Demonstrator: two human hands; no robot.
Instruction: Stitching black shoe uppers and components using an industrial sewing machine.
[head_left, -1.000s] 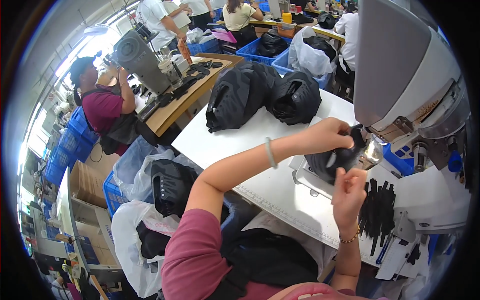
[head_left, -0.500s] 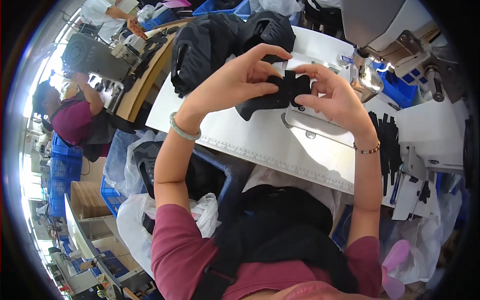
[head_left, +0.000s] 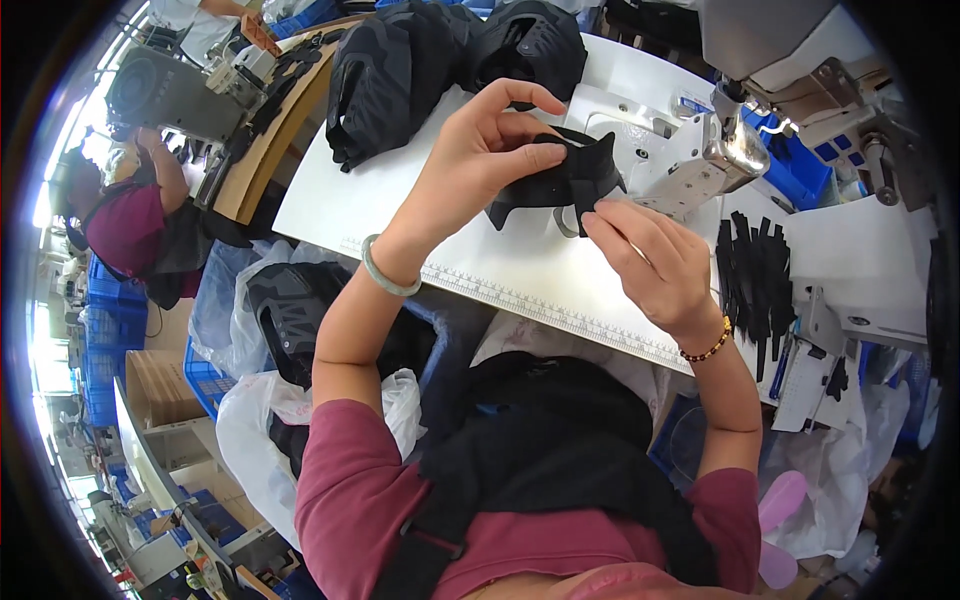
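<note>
Over the white sewing table [head_left: 470,262] I hold a small black fabric piece [head_left: 545,188], bent into a curve, with pointed corners and a narrow strap on its right part. My left hand [head_left: 478,150] pinches its upper edge between thumb and fingers. Closed at the strap's lower end, my right hand [head_left: 655,262] is beside a small pale bit, too small to make out. Just beyond the piece is the sewing machine's white bed [head_left: 625,125]. Black patterned shoe uppers [head_left: 385,85] lie at the table's far left, with another black upper [head_left: 525,50] beside them.
The sewing machine head [head_left: 735,150] overhangs the right side. Black strips [head_left: 755,285] lie right of my right wrist. A ruler strip [head_left: 540,315] runs along the table's near edge. Below left, a blue crate [head_left: 205,380] stands by plastic bags and uppers. Another person [head_left: 130,225] works far left.
My right hand has moved down and nearer, from the piece's right side to the strap's lower end. The black piece has turned and curled. The whole view has shifted slightly.
</note>
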